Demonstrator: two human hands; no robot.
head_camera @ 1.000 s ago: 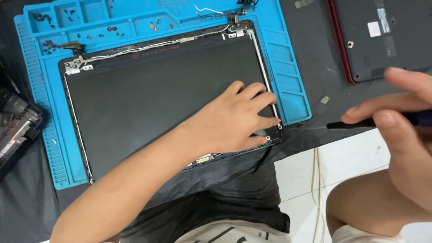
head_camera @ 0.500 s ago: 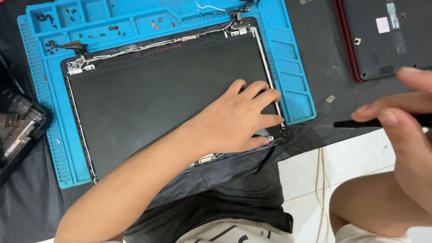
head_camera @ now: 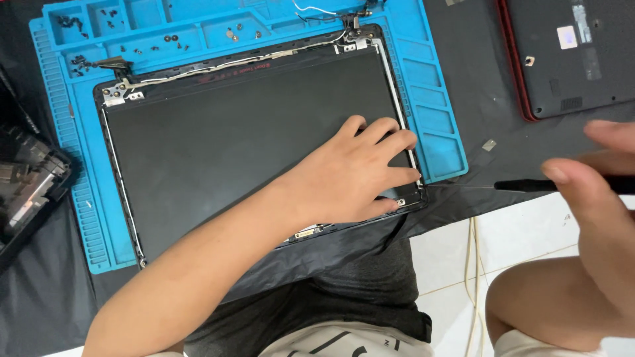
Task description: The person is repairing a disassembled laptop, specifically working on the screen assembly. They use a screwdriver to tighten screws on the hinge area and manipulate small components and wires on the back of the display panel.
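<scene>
Black-covered desk [head_camera: 40, 304]: left hand [head_camera: 350, 175] stays flat, fingers spread, on screen panel [head_camera: 225, 152] near blue mat's [head_camera: 59, 158] right edge; right hand [head_camera: 595, 218] has shifted slightly, grip closed on black tool [head_camera: 522, 186].

Screen panel [head_camera: 218, 152]: on the repair mat [head_camera: 436, 125].
Left hand [head_camera: 350, 175]: on the panel's 4 o'clock corner.
Screws [head_camera: 172, 41]: mat trays, 12 o'clock.
Laptop base [head_camera: 575, 53]: 2 o'clock, off the mat.
Right hand [head_camera: 595, 198], screwdriver [head_camera: 529, 186]: 3 o'clock.

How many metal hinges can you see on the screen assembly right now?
2. One hinge sits at the top left corner of the screen panel, one hinge at the top right. The left hand covers the lower right corner, so something may be hidden.
</scene>
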